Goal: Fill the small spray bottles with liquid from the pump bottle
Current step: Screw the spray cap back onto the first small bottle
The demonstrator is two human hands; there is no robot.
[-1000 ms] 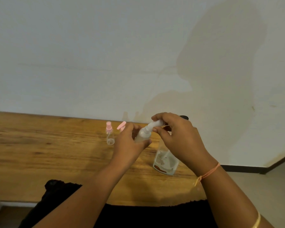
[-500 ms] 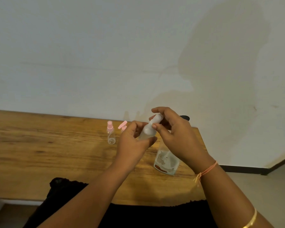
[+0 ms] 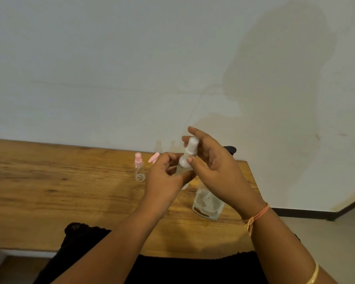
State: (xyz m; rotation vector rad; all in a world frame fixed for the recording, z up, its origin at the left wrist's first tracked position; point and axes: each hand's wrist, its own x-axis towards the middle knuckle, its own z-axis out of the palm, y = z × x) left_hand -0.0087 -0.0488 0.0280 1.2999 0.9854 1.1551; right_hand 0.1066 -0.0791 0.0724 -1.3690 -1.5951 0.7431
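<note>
The left hand (image 3: 164, 181) grips the lower body of a small spray bottle (image 3: 185, 163), fingers curled round it from the 9 o'clock side, and holds it off the table, its white cap (image 3: 193, 142) tilted slightly toward 1 o'clock. The right hand (image 3: 219, 173) is loosened beside it: its thumb tip touches the bottle's shoulder just under the collar, while the fingers (image 3: 197, 132) spread fairly straight behind and above the cap rather than clasping it; whether they touch the cap I cannot tell

At 5 o'clock from the held bottle, partly hidden under the right palm, the clear pump bottle (image 3: 208, 201) stands on the wooden table (image 3: 59, 191), and its black pump head (image 3: 230, 149) shows past the knuckles at 2 o'clock. At 9 o'clock from the left hand a second small clear bottle with a pink sprayer (image 3: 139, 169) stands upright, apart from the hand. Between the two, a pink trigger top (image 3: 153, 157) peeks out just behind the left fingers, its bottle hidden

An orange thread (image 3: 256, 216) circles the right wrist, with a gold bangle (image 3: 313, 275) further down the forearm at 5 o'clock
</note>
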